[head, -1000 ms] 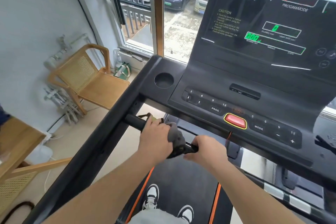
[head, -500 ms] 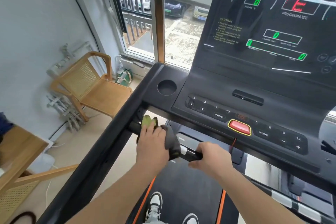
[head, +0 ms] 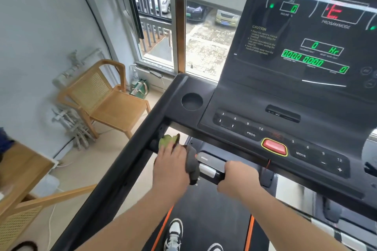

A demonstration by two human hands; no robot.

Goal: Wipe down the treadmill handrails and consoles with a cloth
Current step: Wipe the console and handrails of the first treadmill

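A black treadmill console (head: pixel 265 112) with a lit display (head: pixel 306 32) and a red stop button (head: pixel 274 146) fills the right. Below it runs a short black front handlebar (head: pixel 212 173) with a silver sensor band. My left hand (head: pixel 170 167) wraps a grey and green cloth (head: pixel 190 164) around the bar's left end, close to the black left side handrail (head: pixel 114 179). The cloth's green part (head: pixel 168 140) sticks out above my fingers. My right hand (head: pixel 237 178) grips the bare bar just right of the silver band.
A round cup holder (head: pixel 191 101) sits at the console's left corner. A wooden chair (head: pixel 104 97) stands by the wall at left, with a window (head: pixel 183 32) behind. A wooden table edge (head: pixel 22 171) is at far left. My shoes (head: pixel 175 232) stand on the belt.
My left hand with the cloth has slid left along the front bar toward the side handrail, uncovering the silver band. My right hand has stayed gripping the bar. The camera has shifted slightly.
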